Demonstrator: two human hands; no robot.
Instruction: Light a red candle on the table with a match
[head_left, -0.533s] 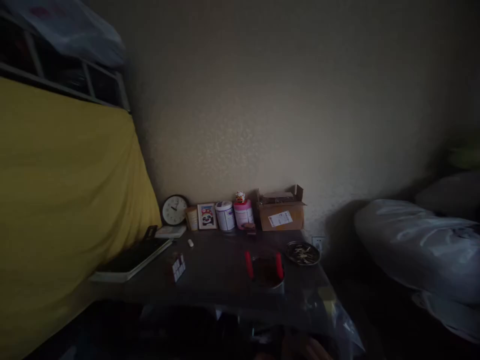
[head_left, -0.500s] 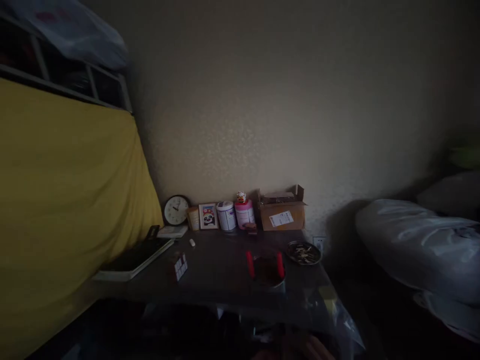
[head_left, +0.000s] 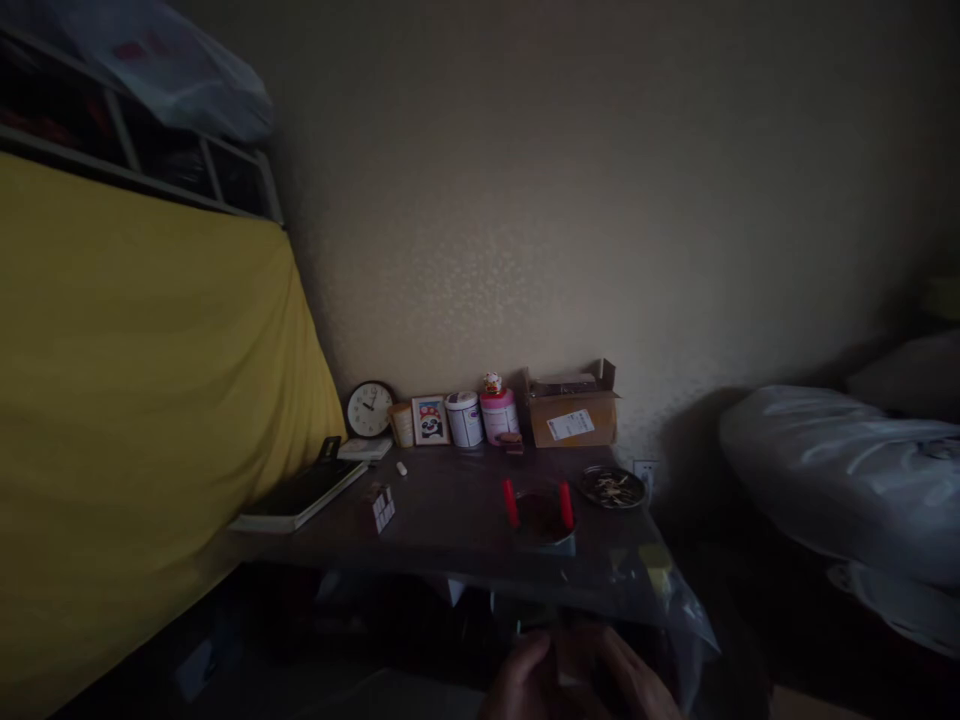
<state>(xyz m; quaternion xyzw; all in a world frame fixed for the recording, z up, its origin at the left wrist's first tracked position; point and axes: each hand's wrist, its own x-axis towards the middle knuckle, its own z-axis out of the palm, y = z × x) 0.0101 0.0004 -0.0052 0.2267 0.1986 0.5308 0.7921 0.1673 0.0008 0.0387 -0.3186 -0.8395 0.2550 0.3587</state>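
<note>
Both my hands are low in the view, just in front of the table's near edge and close together. My left hand (head_left: 519, 678) has its fingers curled inward, and my right hand (head_left: 631, 676) bends toward it from the other side. Between them is a small dim brownish shape (head_left: 571, 665), too dark to name, which both hands seem to grip. Nearest beyond them on the table (head_left: 457, 515) stands a round pot (head_left: 544, 538) with two upright red handles. To its right lies a dark round tray (head_left: 637, 490) with several thin pale sticks on it.
Along the wall stand a clock (head_left: 370, 409), a paper cup (head_left: 403, 426), a framed panda picture (head_left: 431, 421), a white tin (head_left: 465, 420), a pink tin (head_left: 500, 415) bearing a figurine, and a cardboard box (head_left: 574, 427). A cube puzzle (head_left: 382, 508) sits front left; a yellow cloth (head_left: 150, 350) hangs left.
The view has shifted, so the table and everything on it sit slightly higher and further right. My hands have come up further into view at the bottom.
</note>
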